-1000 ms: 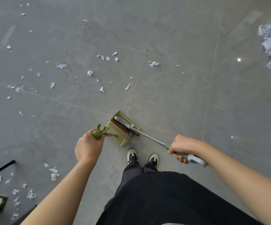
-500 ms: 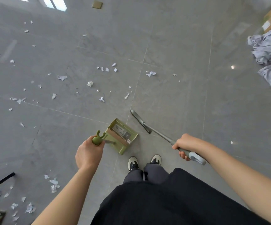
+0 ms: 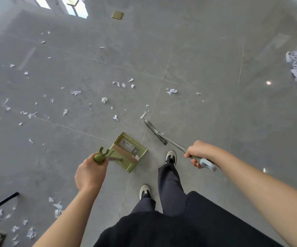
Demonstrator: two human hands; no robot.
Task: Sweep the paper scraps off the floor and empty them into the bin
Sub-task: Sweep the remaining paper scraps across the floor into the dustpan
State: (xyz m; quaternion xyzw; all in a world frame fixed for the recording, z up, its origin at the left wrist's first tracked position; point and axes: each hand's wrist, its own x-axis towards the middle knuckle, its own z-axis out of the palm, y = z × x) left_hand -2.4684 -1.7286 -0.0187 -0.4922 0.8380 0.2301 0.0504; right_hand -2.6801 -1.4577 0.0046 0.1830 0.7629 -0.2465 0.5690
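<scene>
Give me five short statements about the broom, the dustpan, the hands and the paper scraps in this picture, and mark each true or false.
1. The left hand grips the handle of the olive-green plastic dustpan. True.
2. The right hand is open and holds nothing. False: it grips the handle of the long grey broom.
3. The broom's head lies inside the dustpan. False: it is apart from it, to its right.
4. White torn paper scraps lie scattered on the grey tiled floor. True.
5. The dustpan is heaped with scraps. False: none show in it.
</scene>
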